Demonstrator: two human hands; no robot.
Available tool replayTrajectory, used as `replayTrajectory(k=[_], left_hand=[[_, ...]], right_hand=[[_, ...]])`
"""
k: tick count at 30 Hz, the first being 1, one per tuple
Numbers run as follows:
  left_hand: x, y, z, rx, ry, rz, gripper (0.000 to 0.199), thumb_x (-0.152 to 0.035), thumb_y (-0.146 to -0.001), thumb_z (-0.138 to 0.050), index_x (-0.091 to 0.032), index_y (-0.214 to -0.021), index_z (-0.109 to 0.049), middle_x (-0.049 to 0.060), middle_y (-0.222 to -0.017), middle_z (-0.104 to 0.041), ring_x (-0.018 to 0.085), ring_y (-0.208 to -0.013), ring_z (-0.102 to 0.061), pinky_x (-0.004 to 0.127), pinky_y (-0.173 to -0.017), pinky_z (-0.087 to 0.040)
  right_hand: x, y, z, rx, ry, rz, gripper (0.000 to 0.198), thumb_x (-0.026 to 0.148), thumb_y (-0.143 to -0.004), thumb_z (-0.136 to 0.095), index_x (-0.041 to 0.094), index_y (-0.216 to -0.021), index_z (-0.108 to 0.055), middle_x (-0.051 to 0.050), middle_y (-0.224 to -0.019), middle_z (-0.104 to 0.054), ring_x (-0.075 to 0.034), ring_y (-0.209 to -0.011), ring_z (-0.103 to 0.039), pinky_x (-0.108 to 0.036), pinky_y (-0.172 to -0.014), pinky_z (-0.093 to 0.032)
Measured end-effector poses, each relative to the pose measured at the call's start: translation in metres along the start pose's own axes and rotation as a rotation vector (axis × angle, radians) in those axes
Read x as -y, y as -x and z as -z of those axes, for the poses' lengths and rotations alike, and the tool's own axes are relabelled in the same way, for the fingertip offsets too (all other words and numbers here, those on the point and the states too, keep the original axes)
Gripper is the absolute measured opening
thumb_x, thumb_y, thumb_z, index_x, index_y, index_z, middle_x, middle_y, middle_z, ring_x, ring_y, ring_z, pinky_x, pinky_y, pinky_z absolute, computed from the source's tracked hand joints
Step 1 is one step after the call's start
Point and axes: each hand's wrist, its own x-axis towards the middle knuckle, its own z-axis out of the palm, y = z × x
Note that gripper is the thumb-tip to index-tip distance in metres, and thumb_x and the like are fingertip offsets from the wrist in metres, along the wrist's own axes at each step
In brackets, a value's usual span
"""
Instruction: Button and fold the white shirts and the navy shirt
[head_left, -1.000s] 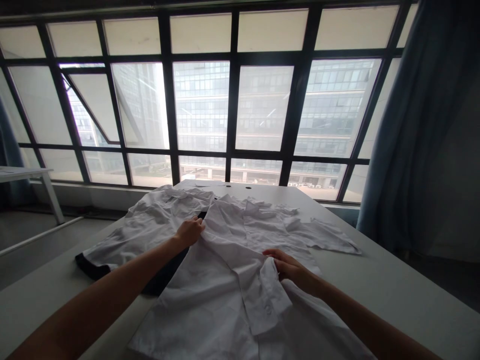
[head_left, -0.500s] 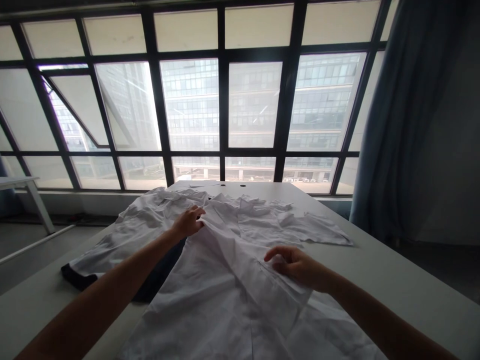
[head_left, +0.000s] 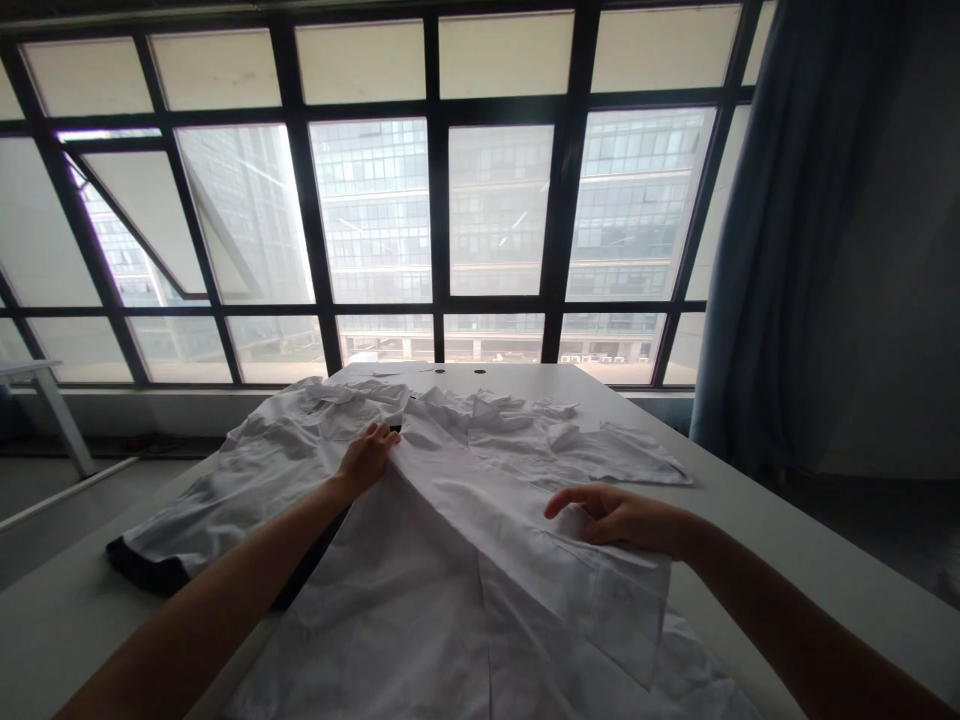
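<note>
A crumpled white shirt [head_left: 420, 600] spreads along the table from its near edge towards the far end. At its left edge, near the middle of the table, my left hand [head_left: 367, 458] has its fingers closed on the cloth. My right hand [head_left: 619, 518] is over the right-hand front panel, palm down. Its index finger and thumb are curved around a raised bit of the fabric, and the panel's loose edge hangs below the wrist. The hand's other fingers are hidden.
Another white garment [head_left: 255, 480] with a dark band [head_left: 146, 568] lies to the left. The white table [head_left: 750, 540] reaches towards large windows [head_left: 495, 210]. A blue curtain [head_left: 757, 300] hangs at right, and another table [head_left: 64, 420] stands at far left.
My right hand has shifted right, and the front panel's edge has moved right with it. My left hand has closed down more on the cloth. The view has turned slightly right.
</note>
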Motion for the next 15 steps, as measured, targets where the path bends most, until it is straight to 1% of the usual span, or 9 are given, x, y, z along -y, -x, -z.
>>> replayTrajectory(k=[2, 4, 6, 8, 10, 13, 15], left_hand=[[0.0, 0.0, -0.005, 0.063, 0.024, -0.042, 0.037, -0.003, -0.084, -0.043, -0.017, -0.107, -0.069, 0.012, -0.112, -0.061, 0.025, -0.109, -0.055, 0.035, -0.091, -0.048], [0.001, -0.002, -0.01, 0.133, 0.113, -0.046, 0.038, -0.002, -0.081, -0.045, -0.017, -0.102, -0.072, 0.011, -0.113, -0.062, 0.026, -0.108, -0.057, 0.035, -0.091, -0.047], [0.006, -0.011, -0.013, 0.193, 0.222, -0.011, 0.038, -0.002, -0.077, -0.048, -0.016, -0.102, -0.072, 0.01, -0.112, -0.065, 0.026, -0.106, -0.06, 0.034, -0.091, -0.047], [0.012, -0.024, -0.014, 0.251, 0.29, 0.047, 0.039, -0.005, -0.075, -0.05, -0.015, -0.107, -0.071, 0.008, -0.106, -0.069, 0.024, -0.099, -0.064, 0.031, -0.086, -0.049], [0.019, -0.04, -0.016, 0.296, 0.296, 0.107, 0.037, -0.009, -0.077, -0.052, -0.015, -0.108, -0.07, 0.007, -0.098, -0.072, 0.023, -0.092, -0.067, 0.029, -0.08, -0.051], [0.024, -0.061, -0.023, 0.365, 0.267, 0.191, 0.024, -0.022, -0.076, -0.06, -0.016, -0.097, -0.072, 0.01, -0.096, -0.073, 0.028, -0.092, -0.067, 0.032, -0.078, -0.051], [0.023, -0.07, -0.03, 0.41, 0.24, 0.228, 0.026, -0.032, -0.072, -0.068, -0.014, -0.091, -0.072, 0.014, -0.098, -0.072, 0.032, -0.094, -0.067, 0.035, -0.08, -0.051]], right_hand=[[-0.005, -0.003, -0.001, 0.052, 0.072, -0.063, 0.041, 0.023, -0.069, -0.075, 0.018, -0.109, -0.071, -0.004, -0.106, -0.06, -0.013, -0.083, -0.058, -0.022, -0.073, -0.049], [-0.013, -0.011, -0.006, 0.135, 0.175, -0.153, 0.037, 0.02, -0.066, -0.073, 0.017, -0.103, -0.073, 0.0, -0.084, -0.06, -0.009, -0.066, -0.052, -0.017, -0.058, -0.043], [-0.022, -0.018, -0.011, 0.195, 0.266, -0.238, 0.036, 0.018, -0.064, -0.069, 0.018, -0.1, -0.073, 0.002, -0.072, -0.056, -0.008, -0.056, -0.048, -0.016, -0.048, -0.038], [-0.028, -0.022, -0.014, 0.196, 0.36, -0.284, 0.036, 0.016, -0.063, -0.065, 0.018, -0.098, -0.073, 0.003, -0.066, -0.054, -0.007, -0.05, -0.045, -0.014, -0.042, -0.035], [-0.031, -0.02, -0.014, 0.164, 0.435, -0.308, 0.036, 0.014, -0.062, -0.061, 0.018, -0.096, -0.073, 0.004, -0.063, -0.052, -0.006, -0.047, -0.042, -0.013, -0.04, -0.033], [-0.03, -0.012, -0.012, 0.126, 0.475, -0.347, 0.034, 0.015, -0.065, -0.059, 0.018, -0.096, -0.072, 0.004, -0.064, -0.052, -0.006, -0.046, -0.043, -0.014, -0.039, -0.035], [-0.031, -0.006, -0.01, 0.091, 0.477, -0.337, 0.031, 0.018, -0.068, -0.061, 0.018, -0.097, -0.071, 0.004, -0.066, -0.053, -0.007, -0.047, -0.044, -0.015, -0.04, -0.037]])
